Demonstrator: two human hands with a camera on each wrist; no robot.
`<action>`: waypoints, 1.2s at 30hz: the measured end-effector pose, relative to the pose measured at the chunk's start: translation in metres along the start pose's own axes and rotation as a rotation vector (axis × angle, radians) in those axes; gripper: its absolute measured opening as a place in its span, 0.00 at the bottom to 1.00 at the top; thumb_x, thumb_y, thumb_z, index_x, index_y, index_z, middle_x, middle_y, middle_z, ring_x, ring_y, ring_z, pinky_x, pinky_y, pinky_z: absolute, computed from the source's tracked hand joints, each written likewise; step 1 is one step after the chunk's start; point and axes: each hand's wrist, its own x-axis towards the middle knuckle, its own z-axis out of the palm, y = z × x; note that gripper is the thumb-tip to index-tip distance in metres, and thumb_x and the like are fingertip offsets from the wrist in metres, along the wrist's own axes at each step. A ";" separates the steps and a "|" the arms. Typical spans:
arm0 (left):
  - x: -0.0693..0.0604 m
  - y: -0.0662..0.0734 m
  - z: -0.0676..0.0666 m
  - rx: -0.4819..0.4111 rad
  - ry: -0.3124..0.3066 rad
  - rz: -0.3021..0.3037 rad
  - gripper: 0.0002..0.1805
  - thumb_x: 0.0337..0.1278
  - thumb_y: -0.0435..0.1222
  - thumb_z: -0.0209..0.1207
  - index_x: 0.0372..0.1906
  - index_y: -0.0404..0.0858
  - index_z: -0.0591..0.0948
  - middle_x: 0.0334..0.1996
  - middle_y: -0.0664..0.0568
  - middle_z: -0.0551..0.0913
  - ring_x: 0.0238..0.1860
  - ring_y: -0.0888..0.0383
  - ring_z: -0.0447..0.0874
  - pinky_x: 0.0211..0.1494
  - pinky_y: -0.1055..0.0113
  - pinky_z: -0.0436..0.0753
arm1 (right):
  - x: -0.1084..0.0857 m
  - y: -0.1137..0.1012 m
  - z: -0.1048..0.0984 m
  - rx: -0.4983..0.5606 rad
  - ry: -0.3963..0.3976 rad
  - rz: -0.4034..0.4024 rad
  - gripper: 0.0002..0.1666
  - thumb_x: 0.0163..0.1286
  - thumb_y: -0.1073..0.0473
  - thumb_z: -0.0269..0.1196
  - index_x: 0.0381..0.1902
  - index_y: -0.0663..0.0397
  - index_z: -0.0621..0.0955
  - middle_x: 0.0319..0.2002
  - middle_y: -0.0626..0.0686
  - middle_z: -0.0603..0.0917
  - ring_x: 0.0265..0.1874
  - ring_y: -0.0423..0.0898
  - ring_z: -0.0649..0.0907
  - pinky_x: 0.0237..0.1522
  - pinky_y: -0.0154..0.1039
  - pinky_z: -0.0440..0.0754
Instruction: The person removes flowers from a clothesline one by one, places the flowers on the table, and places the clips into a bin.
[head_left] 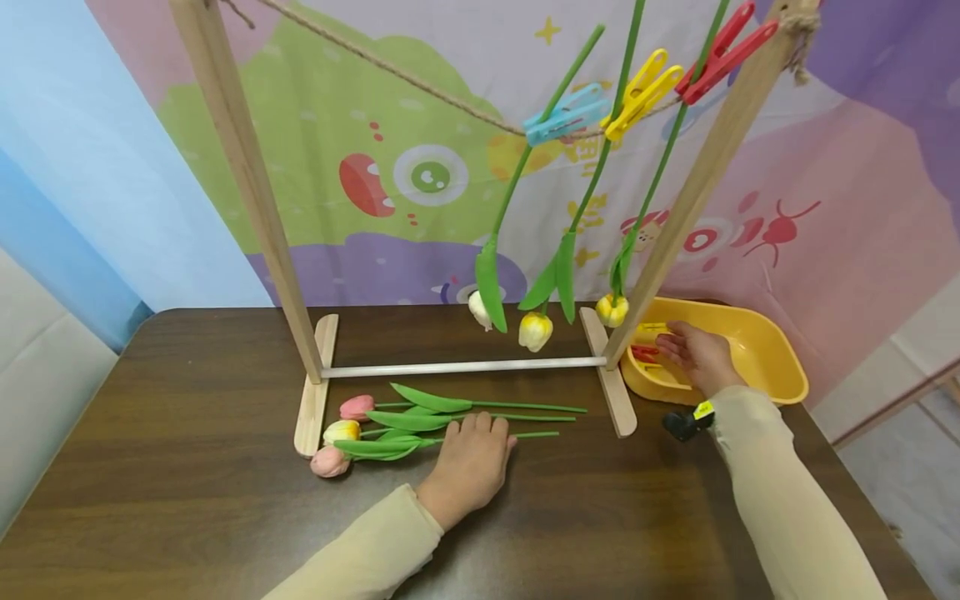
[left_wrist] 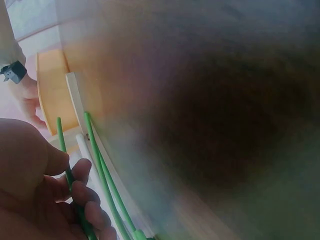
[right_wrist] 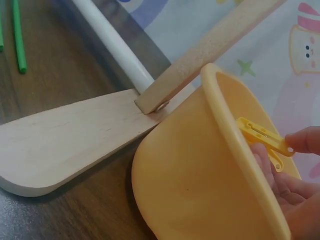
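Observation:
My left hand [head_left: 471,462] is low over the dark table, its thumb and fingers curled round the green stem [left_wrist: 62,135] of an artificial tulip. That stem appears to belong to the nearest of three tulips lying side by side, the one with a pale pink head [head_left: 330,461]. A yellow-white tulip [head_left: 342,432] and a pink tulip [head_left: 357,407] lie just beyond it. Over at the yellow basin [head_left: 765,346], my right hand [head_left: 701,354] reaches inside the rim. Its thumb and fingers pinch the handle end of a yellow clothespin [right_wrist: 262,135].
A wooden frame [head_left: 247,167] with a white crossbar [head_left: 465,367] stands behind the tulips. Along its sagging rope [head_left: 397,73], blue [head_left: 566,114], yellow [head_left: 641,93] and red clothespins [head_left: 723,54] hold three tulips head down. Red clothespins [head_left: 643,353] lie in the basin.

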 end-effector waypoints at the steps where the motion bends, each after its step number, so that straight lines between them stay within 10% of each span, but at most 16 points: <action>1: 0.000 0.000 0.000 0.002 -0.005 -0.001 0.13 0.68 0.44 0.47 0.33 0.39 0.74 0.29 0.50 0.75 0.34 0.52 0.74 0.33 0.63 0.66 | 0.001 0.000 0.001 -0.015 0.003 -0.003 0.05 0.68 0.60 0.55 0.33 0.55 0.76 0.21 0.49 0.84 0.22 0.41 0.85 0.33 0.31 0.83; 28: -0.002 -0.003 0.002 0.104 -0.095 0.011 0.06 0.54 0.34 0.56 0.37 0.41 0.74 0.34 0.48 0.74 0.39 0.51 0.73 0.38 0.60 0.69 | 0.025 0.004 0.010 -0.334 -0.044 0.170 0.09 0.72 0.60 0.50 0.46 0.59 0.72 0.18 0.46 0.81 0.19 0.38 0.77 0.27 0.26 0.78; 36: -0.001 -0.002 0.005 0.077 -0.128 -0.004 0.07 0.56 0.34 0.56 0.40 0.41 0.75 0.38 0.47 0.74 0.42 0.50 0.74 0.41 0.57 0.71 | 0.025 0.005 0.003 -0.331 -0.117 0.174 0.19 0.72 0.62 0.47 0.21 0.53 0.77 0.16 0.46 0.80 0.15 0.36 0.74 0.21 0.26 0.74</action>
